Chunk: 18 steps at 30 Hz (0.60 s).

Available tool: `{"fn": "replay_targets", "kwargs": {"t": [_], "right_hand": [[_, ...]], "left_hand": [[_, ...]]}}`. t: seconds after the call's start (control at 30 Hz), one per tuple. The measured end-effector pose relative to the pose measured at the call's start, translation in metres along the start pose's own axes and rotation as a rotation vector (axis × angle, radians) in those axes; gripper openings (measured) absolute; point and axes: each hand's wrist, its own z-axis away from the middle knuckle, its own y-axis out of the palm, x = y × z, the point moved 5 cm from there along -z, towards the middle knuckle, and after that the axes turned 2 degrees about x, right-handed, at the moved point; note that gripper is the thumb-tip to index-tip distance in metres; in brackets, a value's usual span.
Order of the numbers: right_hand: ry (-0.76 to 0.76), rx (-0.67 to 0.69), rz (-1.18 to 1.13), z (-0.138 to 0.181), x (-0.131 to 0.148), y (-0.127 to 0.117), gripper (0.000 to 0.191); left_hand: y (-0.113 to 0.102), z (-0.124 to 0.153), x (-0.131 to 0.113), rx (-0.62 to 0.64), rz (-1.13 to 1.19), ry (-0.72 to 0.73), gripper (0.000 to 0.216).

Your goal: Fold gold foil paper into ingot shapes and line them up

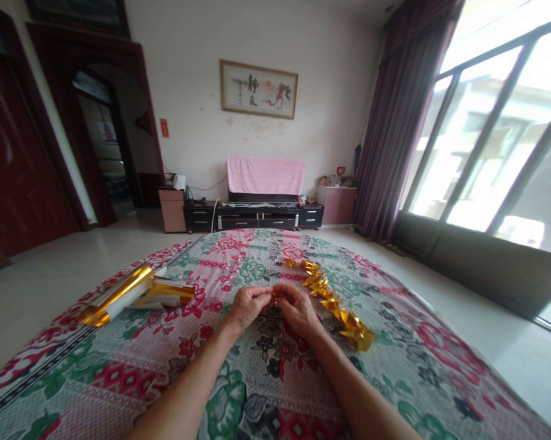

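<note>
Over the middle of the cloth, my left hand and my right hand meet at the fingertips. Both pinch a small piece of gold foil paper, mostly hidden by the fingers. Just right of my right hand, several folded gold foil pieces lie in a slanting row. To the left of my left hand rest loosely rolled gold foil sheets with pale undersides, and more curled foil sheets beside them.
A floral cloth in red, green and grey covers the rounded surface before me. Beyond it stands a low black cabinet with a pink cloth over something on top. A large window and purple curtain are at right.
</note>
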Motion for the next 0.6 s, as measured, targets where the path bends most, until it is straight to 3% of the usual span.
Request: {"fn": "replay_targets", "kwargs": {"t": [0.23,0.6], "right_hand": [[0.087,-0.036,-0.152,-0.0031,-0.0078,0.0016,0.032],[0.109,-0.094,0.021,-0.0024,-0.0046,-0.0022,0.027]], "left_hand": [[0.0039,-0.0011,-0.0045,-0.028,-0.084,0.147,0.028],[0.0045,-0.0004,-0.0051,-0.01,-0.099,0.125,0.025]]}}
